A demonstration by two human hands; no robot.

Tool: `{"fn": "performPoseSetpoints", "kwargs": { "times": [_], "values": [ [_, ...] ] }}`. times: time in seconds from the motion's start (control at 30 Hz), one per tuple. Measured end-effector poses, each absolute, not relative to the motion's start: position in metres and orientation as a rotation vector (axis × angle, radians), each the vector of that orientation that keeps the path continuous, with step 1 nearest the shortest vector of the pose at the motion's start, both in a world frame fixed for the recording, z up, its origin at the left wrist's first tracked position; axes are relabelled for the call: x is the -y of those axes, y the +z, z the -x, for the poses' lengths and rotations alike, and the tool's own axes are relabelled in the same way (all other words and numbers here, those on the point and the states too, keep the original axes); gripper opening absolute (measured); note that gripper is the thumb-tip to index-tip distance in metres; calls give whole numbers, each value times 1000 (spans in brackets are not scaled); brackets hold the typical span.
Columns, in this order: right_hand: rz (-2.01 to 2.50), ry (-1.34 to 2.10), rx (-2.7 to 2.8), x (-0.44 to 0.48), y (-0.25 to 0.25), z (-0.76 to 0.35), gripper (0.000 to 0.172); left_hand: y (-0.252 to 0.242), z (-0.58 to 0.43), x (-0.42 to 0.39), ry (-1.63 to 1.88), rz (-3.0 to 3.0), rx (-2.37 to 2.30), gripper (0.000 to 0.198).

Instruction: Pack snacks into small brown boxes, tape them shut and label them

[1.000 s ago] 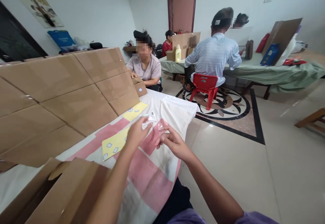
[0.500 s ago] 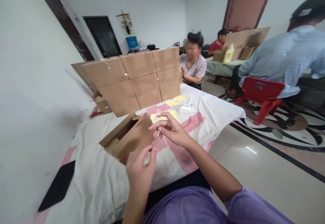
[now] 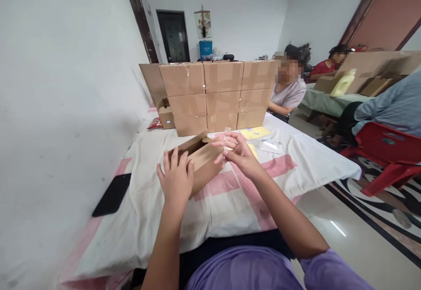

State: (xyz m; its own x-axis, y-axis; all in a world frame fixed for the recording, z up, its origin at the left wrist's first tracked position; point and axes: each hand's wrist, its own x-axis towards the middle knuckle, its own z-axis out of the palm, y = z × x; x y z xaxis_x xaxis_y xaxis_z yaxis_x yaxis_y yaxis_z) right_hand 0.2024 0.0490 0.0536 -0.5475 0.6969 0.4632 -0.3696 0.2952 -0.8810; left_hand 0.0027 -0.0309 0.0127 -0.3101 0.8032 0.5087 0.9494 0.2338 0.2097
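An open brown cardboard box (image 3: 206, 167) lies on the cloth in front of me, its flaps raised along the top. My left hand (image 3: 177, 173) rests over the box's near left side, fingers spread. At the box's right end is my right hand (image 3: 237, 152), its thumb and fingers brought together. A small clear, shiny piece (image 3: 225, 153) shows at those fingertips; it looks like tape, but I cannot be sure. Behind the right hand lies a yellow printed sheet (image 3: 255, 133), and a white packet (image 3: 269, 145) is beside it.
Stacked cardboard boxes (image 3: 223, 99) form a wall across the table. A smaller open box (image 3: 167, 116) and a red packet (image 3: 155, 123) stand at its left. A black phone (image 3: 112, 195) lies near the left edge. A person (image 3: 287, 90) sits beyond the stack's right end.
My left hand has gone from a curled pose at the box's near edge to lying spread on the box. The right hand stays by its right end. The view has turned left.
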Motion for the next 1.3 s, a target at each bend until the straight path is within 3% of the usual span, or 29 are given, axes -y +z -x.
{"fn": "performPoseSetpoints", "kwargs": {
  "times": [0.33, 0.73, 0.97, 1.3],
  "values": [
    [366, 1387, 1637, -50, 44, -194, 51, 5, 0, 25, -664, 1596, 2201, 55],
    [417, 1145, 1825, -41, 43, -194, 44, 5, 16, 32, -487, 1991, 2098, 53],
    [359, 1128, 1996, -44, 53, -193, 51, 6, 35, 35, -507, 2304, 1959, 51],
    [250, 943, 2185, -62, 35, -178, 62, -5, 35, 33, -653, 2279, 1999, 50]
  ]
}}
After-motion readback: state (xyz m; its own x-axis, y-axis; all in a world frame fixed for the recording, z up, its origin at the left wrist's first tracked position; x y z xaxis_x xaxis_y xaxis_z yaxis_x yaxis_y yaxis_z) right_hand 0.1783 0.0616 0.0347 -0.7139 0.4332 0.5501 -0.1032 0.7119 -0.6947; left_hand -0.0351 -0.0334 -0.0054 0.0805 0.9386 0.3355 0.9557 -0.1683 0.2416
